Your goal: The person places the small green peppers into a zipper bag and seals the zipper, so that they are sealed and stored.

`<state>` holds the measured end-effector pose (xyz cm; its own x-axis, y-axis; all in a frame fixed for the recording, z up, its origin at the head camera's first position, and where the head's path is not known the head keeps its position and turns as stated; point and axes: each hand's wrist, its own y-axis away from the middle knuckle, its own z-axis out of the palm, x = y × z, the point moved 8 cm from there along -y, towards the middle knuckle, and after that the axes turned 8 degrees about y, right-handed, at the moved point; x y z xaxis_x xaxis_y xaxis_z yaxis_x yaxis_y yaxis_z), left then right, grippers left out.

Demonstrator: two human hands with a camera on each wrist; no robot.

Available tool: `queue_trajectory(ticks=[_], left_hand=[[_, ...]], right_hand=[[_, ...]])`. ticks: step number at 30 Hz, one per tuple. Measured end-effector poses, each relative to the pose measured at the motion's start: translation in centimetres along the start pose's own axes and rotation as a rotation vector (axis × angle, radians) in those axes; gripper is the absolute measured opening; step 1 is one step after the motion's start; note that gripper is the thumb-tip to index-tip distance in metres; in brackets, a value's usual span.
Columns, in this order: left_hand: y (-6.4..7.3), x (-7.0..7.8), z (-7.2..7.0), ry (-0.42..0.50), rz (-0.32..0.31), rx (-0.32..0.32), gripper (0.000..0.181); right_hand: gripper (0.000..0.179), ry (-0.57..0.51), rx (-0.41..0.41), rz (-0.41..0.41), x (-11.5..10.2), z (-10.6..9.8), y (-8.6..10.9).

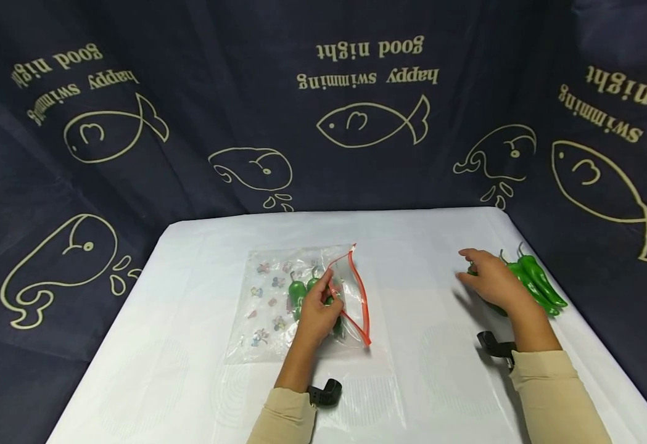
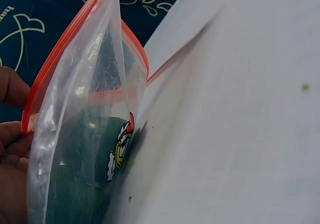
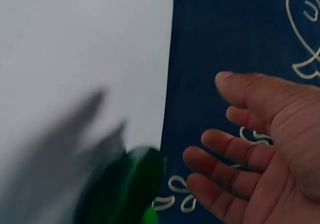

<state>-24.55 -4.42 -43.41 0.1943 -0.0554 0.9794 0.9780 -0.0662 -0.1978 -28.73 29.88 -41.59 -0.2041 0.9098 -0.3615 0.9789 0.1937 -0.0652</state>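
A clear zip bag (image 1: 245, 333) with a red zip edge and small printed figures lies on the white table. Several green peppers (image 1: 296, 292) are inside it. My left hand (image 1: 316, 316) pinches the upper side of the bag's mouth by the red strip, holding it apart from the lower side; the left wrist view shows the gap below the zip strip (image 2: 55, 59). Off to the right, my right hand (image 1: 492, 280) hovers with fingers spread over loose green peppers (image 1: 542, 280). In the right wrist view, a dark green pepper (image 3: 125, 184) sits below the hand (image 3: 260, 154), apart from its fingers.
The white table (image 1: 412, 376) has its right edge close beside the loose peppers. A dark blue cloth (image 1: 256, 68) with fish and whale drawings hangs behind and around the table. Each wrist wears a black camera mount (image 1: 327, 393).
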Motion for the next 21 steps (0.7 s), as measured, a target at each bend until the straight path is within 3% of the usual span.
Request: queue_trajectory(ticks=[6,21], left_hand=[[0.0,-0.2,0.0,0.007,0.0,0.002,0.064],[0.0,-0.2,0.0,-0.017,-0.029,-0.022,0.066]], right_hand=[[0.058,0.126,-0.036,0.065,2.5,-0.2,0.5],[0.063,0.164,-0.069,0.115,4.3,1.3,0.9]])
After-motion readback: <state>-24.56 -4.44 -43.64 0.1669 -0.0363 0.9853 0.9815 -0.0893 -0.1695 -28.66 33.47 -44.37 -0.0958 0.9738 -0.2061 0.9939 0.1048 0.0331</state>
